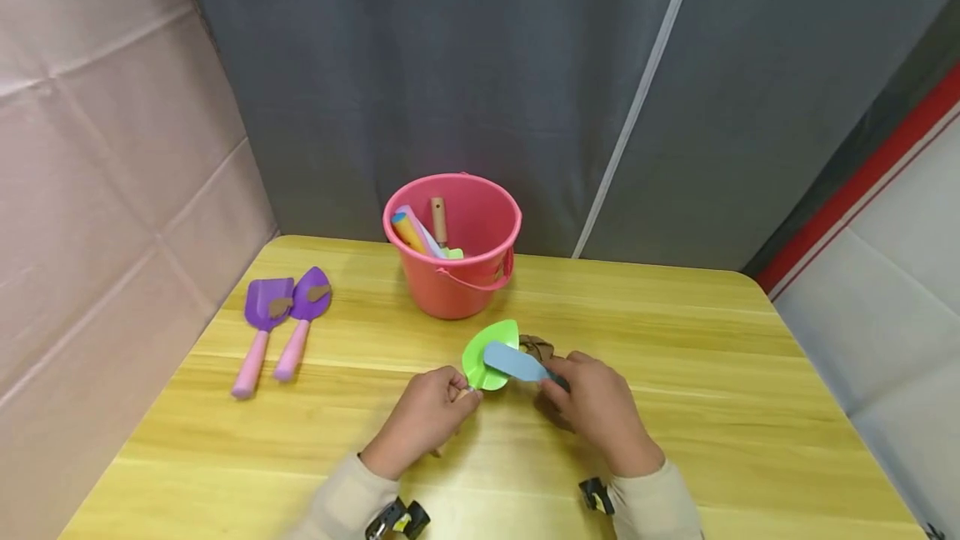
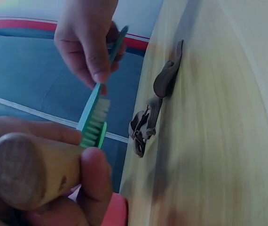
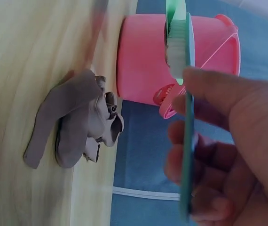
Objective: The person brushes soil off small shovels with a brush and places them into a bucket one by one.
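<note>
My left hand [image 1: 427, 413] grips the wooden handle [image 2: 61, 167] of a small green trowel [image 1: 499, 332], its blade raised above the table. My right hand [image 1: 600, 407] pinches the handle of a flat light-blue brush [image 1: 513, 362]. White bristles [image 3: 175, 56] face the trowel blade and meet it, or nearly so. What lies on the blade under the brush is hidden. A heap of brown curled strips [image 3: 94, 117] rests on the table, partly behind the right hand in the head view.
Behind the hands stands a pink bucket [image 1: 459, 290] holding several tools with wooden, yellow and pink handles. To the left lie a purple square shovel [image 1: 258, 300] and a purple pointed trowel [image 1: 306, 307], both pink-handled, with brown pieces on their blades. A grey curtain [image 1: 450, 65] hangs behind the table.
</note>
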A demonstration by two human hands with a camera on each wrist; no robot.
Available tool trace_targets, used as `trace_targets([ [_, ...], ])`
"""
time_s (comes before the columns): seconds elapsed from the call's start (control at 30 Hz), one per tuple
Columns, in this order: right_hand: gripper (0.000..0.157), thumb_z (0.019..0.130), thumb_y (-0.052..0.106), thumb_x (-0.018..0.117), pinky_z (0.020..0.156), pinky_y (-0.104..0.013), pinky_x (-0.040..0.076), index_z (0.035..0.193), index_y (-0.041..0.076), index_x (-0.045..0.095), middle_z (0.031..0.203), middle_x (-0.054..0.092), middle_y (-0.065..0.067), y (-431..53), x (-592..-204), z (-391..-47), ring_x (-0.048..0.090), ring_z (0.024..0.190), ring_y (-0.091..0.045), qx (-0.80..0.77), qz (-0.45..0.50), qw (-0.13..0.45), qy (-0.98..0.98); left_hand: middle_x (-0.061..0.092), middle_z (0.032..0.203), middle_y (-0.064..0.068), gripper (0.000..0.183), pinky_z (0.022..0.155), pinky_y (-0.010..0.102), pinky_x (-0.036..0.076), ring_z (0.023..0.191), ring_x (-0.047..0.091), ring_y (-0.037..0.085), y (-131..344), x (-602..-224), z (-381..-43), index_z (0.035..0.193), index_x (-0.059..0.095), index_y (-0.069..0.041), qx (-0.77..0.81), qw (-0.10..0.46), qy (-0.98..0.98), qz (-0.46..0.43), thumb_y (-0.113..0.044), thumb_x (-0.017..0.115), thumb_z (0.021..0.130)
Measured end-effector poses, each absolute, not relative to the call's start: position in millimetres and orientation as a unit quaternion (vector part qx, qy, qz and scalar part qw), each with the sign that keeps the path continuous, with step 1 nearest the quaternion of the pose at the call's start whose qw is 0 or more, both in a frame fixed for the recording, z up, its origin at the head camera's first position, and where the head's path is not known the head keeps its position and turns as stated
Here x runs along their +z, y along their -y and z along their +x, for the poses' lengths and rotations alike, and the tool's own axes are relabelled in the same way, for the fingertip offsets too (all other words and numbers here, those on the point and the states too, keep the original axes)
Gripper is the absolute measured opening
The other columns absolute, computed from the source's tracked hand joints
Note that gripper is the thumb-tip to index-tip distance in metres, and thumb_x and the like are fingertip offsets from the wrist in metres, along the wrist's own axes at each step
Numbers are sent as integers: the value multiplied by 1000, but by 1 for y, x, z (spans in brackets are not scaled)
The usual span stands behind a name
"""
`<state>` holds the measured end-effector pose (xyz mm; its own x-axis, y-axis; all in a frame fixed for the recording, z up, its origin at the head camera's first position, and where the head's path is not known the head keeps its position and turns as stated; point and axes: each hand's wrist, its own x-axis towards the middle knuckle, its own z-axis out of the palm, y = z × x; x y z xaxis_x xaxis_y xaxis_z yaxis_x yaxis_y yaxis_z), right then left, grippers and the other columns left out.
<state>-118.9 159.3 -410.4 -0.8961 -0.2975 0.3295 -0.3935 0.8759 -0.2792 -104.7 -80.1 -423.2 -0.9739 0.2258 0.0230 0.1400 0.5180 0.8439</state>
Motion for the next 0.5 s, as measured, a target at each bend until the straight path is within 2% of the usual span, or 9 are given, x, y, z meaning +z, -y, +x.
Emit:
trace_targets([
  [0.17,18,85,24,80,48,-30,38,95,11,74,73,55,3,-157,-413,-120,42,55,-11,186,140,164,959,53,53,-3,17,34,26,42,32,46,5,79,-420,-102,85,58,-6,483,46,-868,102,-18,66,94],
  [0.37,17,87,19,78,44,-34,41,95,5,73,76,62,-6,-163,-412,-122,48,53,-15,187,110,233,948,50,54,-4,20,38,25,42,34,46,4,79,-422,-100,83,58,-7,478,58,-871,99,-22,67,93],
  [0.5,17,84,19,81,49,-30,42,95,9,74,78,62,-1,-168,-407,-124,47,56,-10,184,171,192,949,53,53,-4,21,38,26,43,33,46,5,82,-423,-100,83,59,-7,486,53,-868,88,-23,67,94],
])
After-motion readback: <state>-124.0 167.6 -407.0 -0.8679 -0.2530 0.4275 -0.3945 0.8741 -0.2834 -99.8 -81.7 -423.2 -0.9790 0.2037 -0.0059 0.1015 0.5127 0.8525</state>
